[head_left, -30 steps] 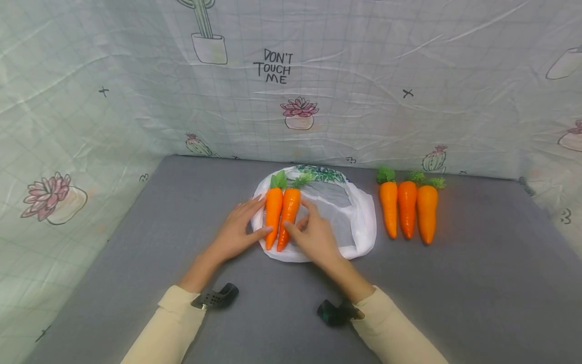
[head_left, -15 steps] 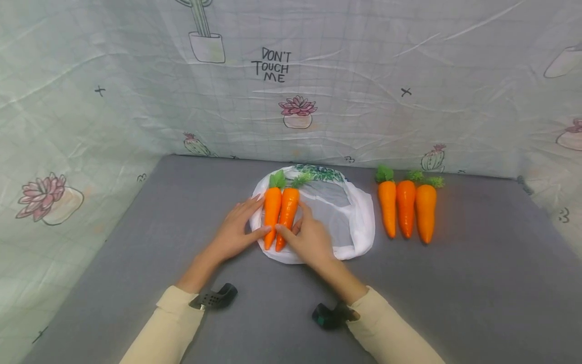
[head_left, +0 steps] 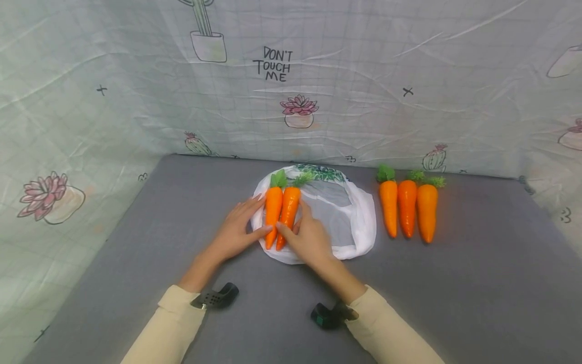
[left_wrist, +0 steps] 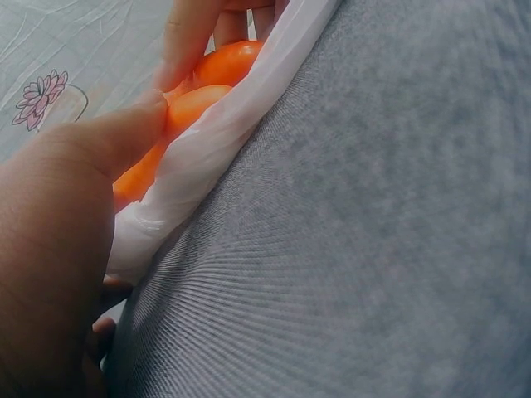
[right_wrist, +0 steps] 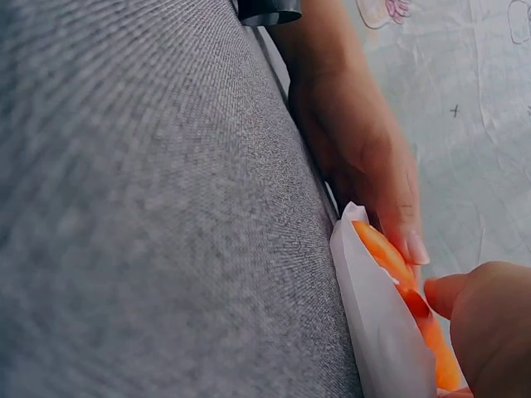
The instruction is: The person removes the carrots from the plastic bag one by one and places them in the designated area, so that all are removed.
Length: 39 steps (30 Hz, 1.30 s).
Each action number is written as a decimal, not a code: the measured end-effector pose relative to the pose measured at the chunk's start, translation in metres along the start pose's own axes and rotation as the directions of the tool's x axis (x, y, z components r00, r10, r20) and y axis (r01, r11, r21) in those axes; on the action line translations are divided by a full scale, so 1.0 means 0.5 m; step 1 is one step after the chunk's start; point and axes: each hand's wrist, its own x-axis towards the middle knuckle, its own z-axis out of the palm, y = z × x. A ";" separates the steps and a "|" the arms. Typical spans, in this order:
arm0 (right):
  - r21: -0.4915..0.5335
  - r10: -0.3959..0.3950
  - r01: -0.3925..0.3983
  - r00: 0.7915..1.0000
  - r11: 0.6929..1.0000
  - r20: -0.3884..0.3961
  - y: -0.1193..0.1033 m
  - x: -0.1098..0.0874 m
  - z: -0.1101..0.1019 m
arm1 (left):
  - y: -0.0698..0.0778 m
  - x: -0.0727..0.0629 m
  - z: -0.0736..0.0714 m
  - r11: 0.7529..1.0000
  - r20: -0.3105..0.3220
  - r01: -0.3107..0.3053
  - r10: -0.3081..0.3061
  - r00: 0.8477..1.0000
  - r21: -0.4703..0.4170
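Two orange carrots lie side by side in the left part of a white plastic bag [head_left: 365,222], whose rim is spread into a ring in the head view. My right hand [head_left: 313,238] pinches the right carrot [head_left: 290,203], with the thumb on top and the index finger along its far right side. Against the left carrot [head_left: 273,205] my left hand [head_left: 235,231] rests, fingers nearly straight at the bag's left rim and thumb over the lower end. From the left wrist, the bag's white edge [left_wrist: 207,157] partly hides the carrots.
Three more carrots with green tops, a slim one [head_left: 388,207], a middle one [head_left: 407,208] and a wide one [head_left: 427,212], lie in a row right of the bag. The grey tabletop [head_left: 477,283] ends at a patterned cloth backdrop [head_left: 354,101].
My right hand has shifted slightly left, its thumb now further over the right carrot, whose lower end sits closer to the left one. The left hand stays in place.
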 end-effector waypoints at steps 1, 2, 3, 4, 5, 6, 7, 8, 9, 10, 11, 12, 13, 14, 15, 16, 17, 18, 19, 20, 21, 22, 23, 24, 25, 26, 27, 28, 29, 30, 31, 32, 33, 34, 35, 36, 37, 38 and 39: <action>-0.003 0.004 -0.004 1.000 1.000 -0.005 -0.001 0.001 0.000 | 0.001 0.000 0.000 1.000 0.001 -0.001 0.001 1.000 -0.001; -0.006 0.008 -0.008 1.000 1.000 -0.009 -0.001 0.001 0.000 | 0.002 0.001 -0.001 1.000 0.003 -0.001 0.001 1.000 -0.003; -0.011 0.012 -0.013 1.000 1.000 -0.012 -0.002 0.002 -0.001 | 0.002 0.001 -0.001 1.000 0.004 0.000 0.000 1.000 -0.006; -0.016 0.014 -0.015 1.000 1.000 -0.013 -0.003 0.002 -0.001 | 0.003 0.001 -0.002 1.000 0.005 0.000 0.000 1.000 -0.007; -0.027 0.015 -0.015 1.000 1.000 -0.014 -0.004 0.003 -0.001 | 0.003 0.001 -0.002 1.000 0.005 0.000 0.000 1.000 -0.011; -0.037 0.012 -0.012 1.000 0.999 -0.012 -0.004 0.003 0.000 | 0.003 0.001 -0.002 1.000 0.006 -0.001 0.001 1.000 -0.015; -0.044 0.007 -0.007 1.000 0.999 -0.009 -0.005 0.004 0.000 | 0.004 0.001 -0.003 1.000 0.005 0.000 0.000 1.000 -0.016; -0.048 0.002 -0.003 1.000 0.999 -0.006 -0.006 0.004 0.000 | 0.004 0.001 -0.003 1.000 0.005 0.001 -0.001 1.000 -0.019; -0.050 -0.002 0.002 1.000 0.999 -0.001 -0.007 0.004 0.000 | 0.004 0.000 -0.003 1.000 0.004 0.003 -0.002 1.000 -0.022; -0.049 -0.006 0.006 1.000 0.999 0.003 -0.007 0.005 0.001 | 0.003 0.000 -0.003 1.000 0.003 0.003 -0.003 1.000 -0.021; -0.045 -0.006 0.007 1.000 0.999 0.007 -0.007 0.006 0.001 | 0.003 0.000 -0.003 1.000 0.002 0.005 -0.005 1.000 -0.023; -0.034 -0.007 0.007 1.000 0.999 0.010 -0.007 0.007 0.002 | 0.003 -0.001 -0.003 1.000 0.002 0.006 -0.006 1.000 -0.021; -0.019 -0.005 0.005 1.000 1.000 0.013 -0.007 0.008 0.002 | 0.003 -0.001 -0.003 1.000 -0.001 0.005 -0.005 1.000 -0.020; -0.007 -0.002 0.002 1.000 1.000 0.014 -0.007 0.009 0.003 | 0.002 -0.002 -0.003 1.000 -0.003 0.005 -0.005 1.000 -0.020; 0.006 0.001 -0.001 1.000 1.000 0.016 -0.006 0.010 0.004 | 0.002 -0.002 -0.003 1.000 -0.005 0.005 -0.005 1.000 -0.018; 0.017 0.002 -0.003 1.000 1.000 0.016 -0.006 0.010 0.004 | 0.002 -0.003 -0.003 1.000 -0.004 0.006 -0.006 1.000 -0.018; 0.027 0.002 -0.003 1.000 1.000 0.016 -0.006 0.011 0.004 | 0.002 -0.003 -0.004 1.000 -0.003 0.007 -0.007 1.000 -0.019; 0.031 0.001 -0.002 1.000 1.000 0.014 -0.006 0.011 0.004 | 0.002 -0.003 -0.004 1.000 -0.002 0.008 -0.008 1.000 -0.018; 0.033 0.002 -0.002 1.000 0.999 0.013 -0.007 0.011 0.003 | 0.003 -0.003 -0.005 1.000 -0.002 0.008 -0.008 1.000 -0.018; 0.029 0.001 -0.002 1.000 1.000 0.011 -0.007 0.011 0.003 | 0.003 -0.003 -0.005 1.000 0.001 0.010 -0.010 1.000 -0.016; 0.024 0.002 -0.002 1.000 1.000 0.009 -0.008 0.012 0.002 | 0.003 -0.002 -0.006 1.000 0.002 0.011 -0.011 1.000 -0.016; 0.017 0.001 -0.001 1.000 1.000 0.007 -0.009 0.012 0.001 | 0.004 -0.001 -0.006 1.000 0.004 0.011 -0.011 1.000 -0.014; 0.010 0.001 -0.001 1.000 1.000 0.005 -0.009 0.012 0.001 | 0.004 -0.001 -0.007 1.000 0.003 0.010 -0.010 1.000 -0.012; 0.006 -0.002 0.002 1.000 1.000 0.002 -0.010 0.012 0.000 | 0.005 0.000 -0.007 1.000 0.003 0.008 -0.008 1.000 -0.010; 0.004 0.000 0.000 1.000 1.000 -0.001 -0.010 0.011 0.000 | 0.006 0.001 -0.008 1.000 0.003 0.008 -0.008 1.000 -0.009; 0.003 0.004 -0.004 1.000 1.000 -0.006 -0.011 0.011 -0.001 | 0.006 0.001 -0.008 1.000 0.005 0.009 -0.009 1.000 -0.009; 0.004 0.007 -0.007 1.000 1.000 -0.013 -0.011 0.011 -0.001 | 0.007 0.002 -0.008 1.000 0.006 0.009 -0.009 1.000 -0.009; 0.005 0.010 -0.010 1.000 1.000 -0.019 -0.011 0.011 -0.001 | 0.008 0.002 -0.009 1.000 0.009 0.011 -0.011 1.000 -0.008; 0.004 0.012 -0.012 1.000 1.000 -0.028 -0.011 0.012 -0.002 | 0.008 0.002 -0.009 1.000 0.013 0.015 -0.015 1.000 -0.008; 0.003 0.014 -0.014 0.999 1.000 -0.036 -0.012 0.012 -0.002 | 0.009 0.003 -0.009 1.000 0.016 0.018 -0.018 1.000 -0.007; -0.001 0.022 -0.022 0.999 1.000 -0.043 -0.012 0.012 -0.002 | 0.009 0.003 -0.009 1.000 0.019 0.020 -0.020 1.000 -0.007; -0.005 0.024 -0.024 0.998 1.000 -0.050 -0.012 0.012 -0.002 | 0.009 0.003 -0.009 1.000 0.021 0.023 -0.022 1.000 -0.009; -0.008 0.025 -0.025 0.998 1.000 -0.055 -0.013 0.013 -0.002 | 0.009 0.004 -0.009 1.000 0.022 0.024 -0.024 0.999 -0.010; -0.011 0.027 -0.028 0.998 1.000 -0.055 -0.013 0.013 -0.002 | 0.009 0.004 -0.009 1.000 0.023 0.026 -0.026 0.999 -0.013; -0.015 0.028 -0.029 0.998 0.999 -0.057 -0.014 0.013 -0.003 | 0.009 0.004 -0.009 1.000 0.022 0.026 -0.026 0.999 -0.015; -0.017 0.032 -0.033 0.998 0.999 -0.056 -0.014 0.012 -0.003 | 0.008 0.004 -0.009 1.000 0.020 0.023 -0.023 1.000 -0.016; -0.022 0.038 -0.039 0.998 0.999 -0.054 -0.014 0.011 -0.004 | 0.008 0.004 -0.008 1.000 0.019 0.023 -0.022 1.000 -0.017; -0.026 0.041 -0.042 0.998 0.999 -0.050 -0.014 0.011 -0.004 | 0.007 0.003 -0.008 1.000 0.019 0.022 -0.022 1.000 -0.018; -0.032 0.045 -0.046 0.998 0.998 -0.045 -0.013 0.011 -0.005 | 0.007 0.003 -0.007 1.000 0.018 0.018 -0.018 1.000 -0.017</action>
